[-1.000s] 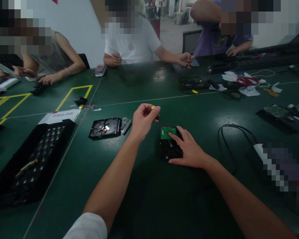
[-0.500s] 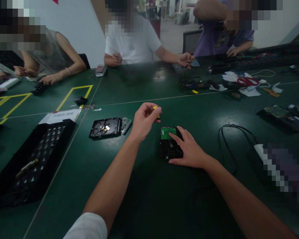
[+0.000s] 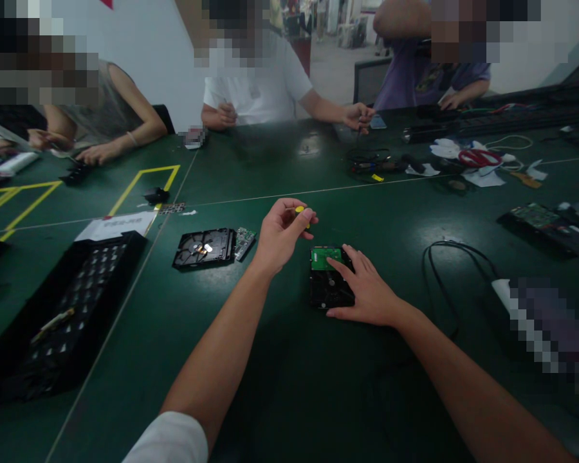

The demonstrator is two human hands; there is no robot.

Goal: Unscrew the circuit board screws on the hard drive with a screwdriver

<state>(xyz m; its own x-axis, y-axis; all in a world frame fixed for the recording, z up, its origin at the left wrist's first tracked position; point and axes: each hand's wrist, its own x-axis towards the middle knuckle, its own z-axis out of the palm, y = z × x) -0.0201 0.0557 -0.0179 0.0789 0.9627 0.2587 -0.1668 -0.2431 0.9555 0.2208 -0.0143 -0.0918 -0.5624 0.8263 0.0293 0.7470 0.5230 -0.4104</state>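
Observation:
My left hand (image 3: 282, 235) is closed around a small screwdriver (image 3: 300, 211) with a yellow end. Its shaft and tip are hidden by the fingers. Just to the lower right lies a hard drive (image 3: 330, 286), black with a green circuit board (image 3: 320, 258) along its far part. My right hand (image 3: 367, 286) spans the drive's right side, thumb at the near edge and fingers at the far edge and over the board, holding it on the table. Left of my left hand, another black hard drive (image 3: 202, 249) lies beside a loose circuit board (image 3: 244, 243).
A long black tray (image 3: 110, 283) stands at left, with a paper label (image 3: 118, 225) behind it. A looped black cable (image 3: 429, 263) and more drive parts (image 3: 545, 225) lie at right. Tools (image 3: 381, 164) and gloves (image 3: 446, 148) lie farther back. Several people sit across the table.
The fingers of my left hand have shifted slightly around the screwdriver, and its yellow end has moved a little left. My right hand and the hard drive have stayed in place.

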